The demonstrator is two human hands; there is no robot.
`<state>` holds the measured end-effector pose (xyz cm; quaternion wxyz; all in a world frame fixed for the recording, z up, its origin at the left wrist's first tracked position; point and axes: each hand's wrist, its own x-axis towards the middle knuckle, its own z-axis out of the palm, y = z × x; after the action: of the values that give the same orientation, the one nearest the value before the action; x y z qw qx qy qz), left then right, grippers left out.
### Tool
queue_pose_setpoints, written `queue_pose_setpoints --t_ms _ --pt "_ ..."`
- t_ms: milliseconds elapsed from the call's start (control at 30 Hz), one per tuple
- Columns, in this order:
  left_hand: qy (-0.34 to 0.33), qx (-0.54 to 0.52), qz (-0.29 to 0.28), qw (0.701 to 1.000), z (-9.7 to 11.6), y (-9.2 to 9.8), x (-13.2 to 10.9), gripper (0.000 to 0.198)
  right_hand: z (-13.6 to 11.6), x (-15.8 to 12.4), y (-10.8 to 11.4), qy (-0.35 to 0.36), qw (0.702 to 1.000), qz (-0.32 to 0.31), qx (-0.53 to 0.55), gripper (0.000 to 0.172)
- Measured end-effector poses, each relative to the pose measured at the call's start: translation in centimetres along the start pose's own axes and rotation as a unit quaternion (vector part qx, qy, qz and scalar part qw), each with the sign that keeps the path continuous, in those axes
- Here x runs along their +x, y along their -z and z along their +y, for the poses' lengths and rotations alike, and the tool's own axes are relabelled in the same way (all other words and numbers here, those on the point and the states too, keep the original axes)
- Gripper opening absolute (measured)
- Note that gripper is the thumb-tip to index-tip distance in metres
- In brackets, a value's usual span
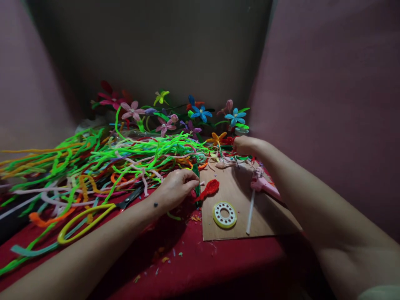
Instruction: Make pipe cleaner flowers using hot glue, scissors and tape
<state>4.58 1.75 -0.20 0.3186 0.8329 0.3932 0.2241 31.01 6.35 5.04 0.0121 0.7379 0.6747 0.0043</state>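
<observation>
My left hand (179, 187) is low over the table at the left edge of a cardboard sheet (250, 223), thumb and fingers pinched together. Right by its fingertips are a red fuzzy pipe-cleaner petal (211, 188) and a dark green pipe-cleaner strip (196, 171); what the pinch holds is partly hidden. My right hand (245, 146) reaches to the back of the cardboard, fingers curled down beside red pipe-cleaner pieces (228, 141). Its fingertips are mostly hidden. An orange pipe-cleaner flower (217, 138) lies just left of it.
A yellow tape roll (224, 215) and a pink glue gun (264, 183) with a clear glue stick (250, 212) lie on the cardboard. Yellow-handled scissors (86, 225) and heaped pipe cleaners (134, 152) are at left. Finished flowers (201, 112) line the back. Scraps dot the red cloth (187, 266).
</observation>
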Motion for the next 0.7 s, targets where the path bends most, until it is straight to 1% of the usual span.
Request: queue_pose_setpoints --t_ms 67,100,167,200,233,267,300,333,367,400,467,533,600,700 --pt "0.007 -0.025 0.010 1.000 0.1 0.1 -0.1 0.024 0.3 -1.2 1.3 -0.037 0.999 0.012 0.004 0.030" --pt "0.013 -0.040 0.018 0.999 0.3 0.3 -0.1 0.024 0.1 -2.0 1.8 -0.042 0.999 0.022 0.005 0.026" --pt "0.025 -0.089 0.045 0.995 0.8 0.6 -0.2 0.022 -0.8 -3.9 2.2 -0.010 0.999 0.038 0.033 0.016" --pt "0.033 -0.128 0.059 0.989 1.0 0.8 -0.3 0.021 -1.4 -4.9 2.1 0.032 0.996 0.038 0.073 0.013" --pt "0.046 -0.177 0.069 0.981 1.2 0.9 -0.3 0.020 -2.2 -5.9 1.8 0.104 0.973 0.039 0.204 0.013" --pt "0.066 -0.232 0.068 0.968 1.4 1.1 -0.4 0.020 -3.1 -6.9 1.3 0.167 0.932 0.013 0.323 0.012" --pt "0.088 -0.290 0.054 0.951 1.4 1.2 -0.5 0.019 -3.9 -7.7 0.8 0.217 0.887 -0.017 0.407 0.010" --pt "0.110 -0.346 0.026 0.931 1.4 1.2 -0.7 0.019 -4.8 -8.5 0.1 0.249 0.850 -0.014 0.463 0.008" --pt "0.125 -0.397 -0.012 0.909 1.4 1.2 -0.8 0.020 -5.5 -9.2 -0.6 0.270 0.827 0.007 0.494 0.006" --pt "0.132 -0.440 -0.056 0.887 1.2 1.2 -1.1 0.021 -6.2 -9.8 -1.2 0.286 0.817 0.043 0.498 0.004" --pt "0.128 -0.500 -0.130 0.847 1.1 1.0 -1.6 0.022 -7.4 -10.5 -2.3 0.307 0.827 0.125 0.455 0.002" --pt "0.126 -0.525 -0.179 0.823 1.0 0.8 -2.1 0.022 -8.1 -10.8 -3.1 0.331 0.835 0.197 0.393 0.009" --pt "0.138 -0.520 -0.212 0.816 1.0 0.7 -2.4 0.023 -8.4 -10.7 -3.7 0.355 0.831 0.242 0.353 0.014" --pt "0.154 -0.514 -0.229 0.812 0.9 0.7 -2.3 0.022 -8.2 -10.5 -4.3 0.383 0.819 0.259 0.340 0.014"
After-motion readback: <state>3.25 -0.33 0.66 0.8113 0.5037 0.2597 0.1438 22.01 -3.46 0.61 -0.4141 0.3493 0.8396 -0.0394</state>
